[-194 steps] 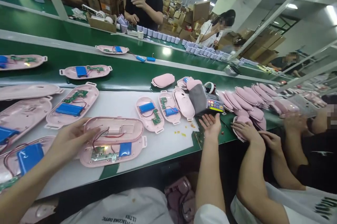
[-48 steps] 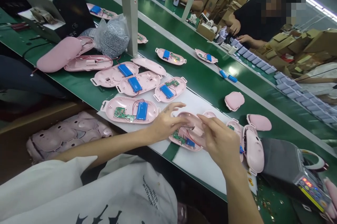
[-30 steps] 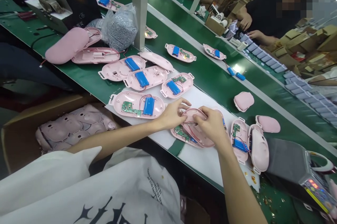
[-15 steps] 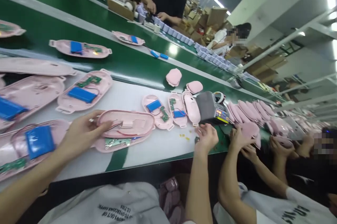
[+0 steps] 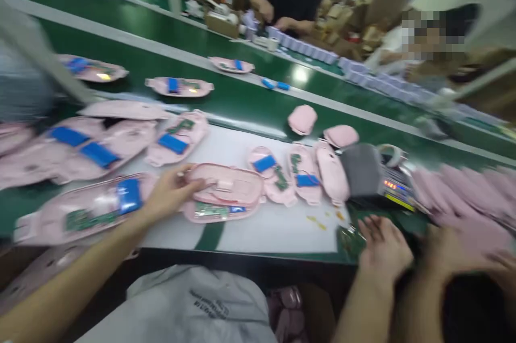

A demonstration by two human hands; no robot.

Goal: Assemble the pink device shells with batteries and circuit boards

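Note:
My left hand (image 5: 171,192) grips the end of a pink plastic cover (image 5: 242,181), its hollow inner side facing up. Just beneath that cover is a pink shell (image 5: 205,219) with a green circuit board and a blue battery partly showing. My right hand (image 5: 385,246) is at the table's front edge, fingers bent but apart, with nothing visible in them. Beside its fingertips is a clear, shiny bag (image 5: 350,238), its contents too blurred to tell. Small yellow bits (image 5: 316,223) lie on the white sheet (image 5: 274,235) between my hands.
Open pink shells with blue batteries (image 5: 173,144) stand to the left and middle. A grey device with a lit display (image 5: 391,184) is at the right, beside stacked pink covers (image 5: 451,187). A co-worker's hands (image 5: 447,251) are close to my right. A post (image 5: 52,58) rises at the left.
The view has swung left, so the table's things appear shifted right. My right hand has moved right, away from the yellow bits to the clear bag. My left hand keeps hold of the cover.

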